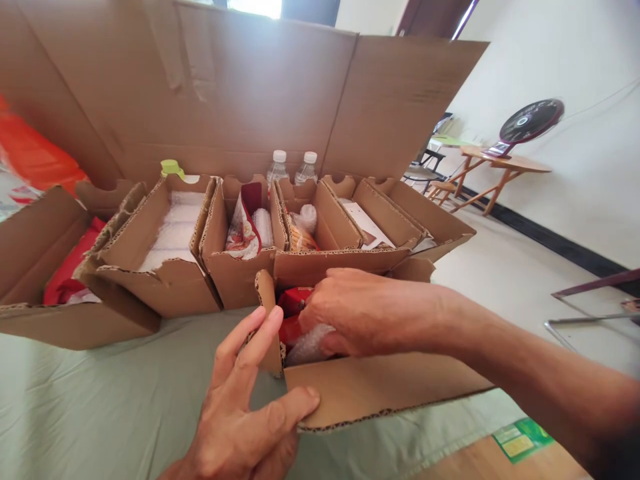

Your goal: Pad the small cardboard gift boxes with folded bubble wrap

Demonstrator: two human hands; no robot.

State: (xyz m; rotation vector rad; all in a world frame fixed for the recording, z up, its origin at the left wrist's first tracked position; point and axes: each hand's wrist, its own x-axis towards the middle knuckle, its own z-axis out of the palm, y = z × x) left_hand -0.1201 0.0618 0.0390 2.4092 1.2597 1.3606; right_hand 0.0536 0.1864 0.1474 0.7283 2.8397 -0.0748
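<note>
My left hand [250,407] is at the near left corner of a small cardboard box [380,393], its thumb on the front wall and its fingers against the left flap [269,320]. Inside that box are a red packet [295,301] and a clear bubble-wrapped item [311,345]. From the right, my right hand [345,310] reaches in with curled fingers and closes round the bubble wrap; its fingertips are partly hidden.
Behind stands a row of open cardboard boxes [240,273] holding bubble-wrapped and red items. Two white-capped bottles [306,170] are behind them, before a tall cardboard panel [260,93]. A green packet [523,440] lies at the lower right, and a fan [531,121] stands farther off.
</note>
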